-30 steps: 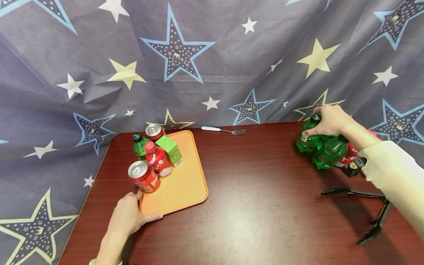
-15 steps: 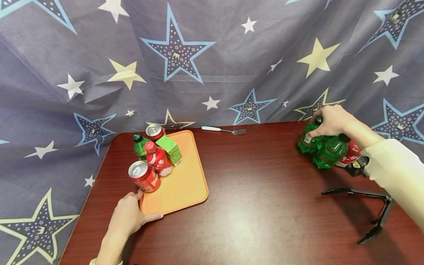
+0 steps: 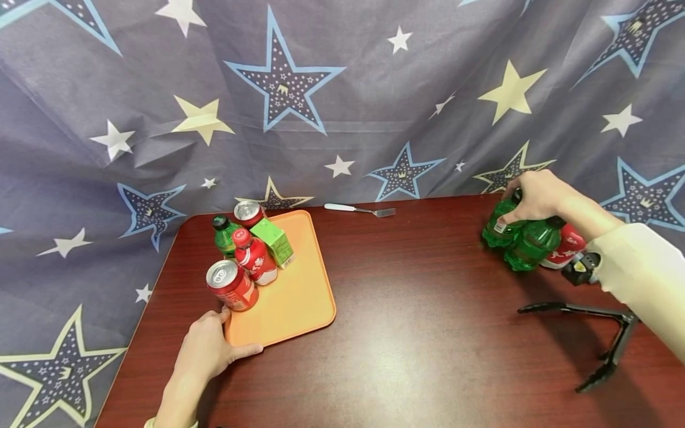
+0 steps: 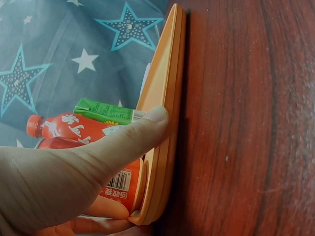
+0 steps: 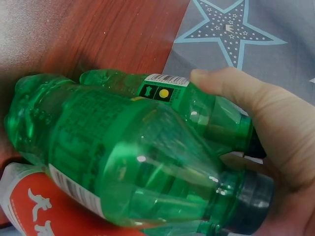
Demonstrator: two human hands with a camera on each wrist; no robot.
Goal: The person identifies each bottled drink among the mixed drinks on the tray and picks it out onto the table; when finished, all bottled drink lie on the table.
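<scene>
The held green bottle [image 3: 497, 230] is found toward 2 o'clock on the desk [image 3: 407, 297], gripped around its upper part by the right hand [image 3: 537, 195], the thumb laid against its label; whether it is lifted cannot be told. Just beside it, at its 4 o'clock, a second green bottle [image 3: 530, 246] is seen, with a red-labelled bottle [image 3: 567, 246] partly hidden past that. Between 9 and 10 o'clock, the orange tray [image 3: 305, 291] is pinched at its 7 o'clock corner by the left hand [image 3: 206, 345]. The gathering is judged well advanced: a front can [image 3: 232, 286], a red bottle [image 3: 255, 260], a green carton [image 3: 273, 242], a small green bottle [image 3: 226, 236] and a rear can [image 3: 249, 214] are crowded on the tray's 10 o'clock side, while the 2 o'clock bottles are kept off it, one not yet released. The fork [image 3: 358, 209] near 12 o'clock is left untouched. Compared with a second ago, the held green bottle has been shifted slightly toward 3 o'clock, nearer its neighbour; no change is seen in the tray, its load or the left hand.
</scene>
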